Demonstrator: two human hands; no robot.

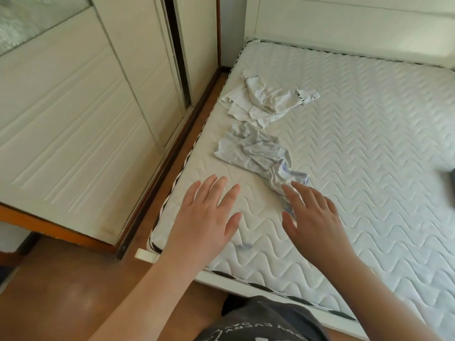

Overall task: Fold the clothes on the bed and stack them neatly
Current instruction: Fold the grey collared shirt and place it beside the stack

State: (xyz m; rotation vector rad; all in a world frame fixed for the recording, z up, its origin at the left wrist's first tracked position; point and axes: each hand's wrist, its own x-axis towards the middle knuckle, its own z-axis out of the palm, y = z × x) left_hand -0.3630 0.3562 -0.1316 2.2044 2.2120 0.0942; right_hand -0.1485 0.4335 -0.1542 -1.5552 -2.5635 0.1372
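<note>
On the quilted white mattress (pixel 344 143), the crumpled pale grey-blue garment (pixel 253 151) lies near the left edge, its long axis running diagonally from that edge toward the person. A rumpled white garment with black lettering (pixel 268 99) sits just beyond it, toward the headboard. The right hand (pixel 312 217), its grip released with fingers spread, touches the grey-blue garment's near end, while the left hand (pixel 206 212), equally released, hovers beside it over bare mattress, so the right is nearer.

mattress (pixel 344 148): white, wavy zigzag quilting, black-and-white striped edge | far garment (pixel 268 100): white, black lettering | near garment (pixel 256 150): pale grey-blue, blue-striped bit | floor (pixel 61 291): brown wood | wardrobe (pixel 73 119): cream, ribbed | shirt (pixel 258 323): dark grey, pale print
</note>
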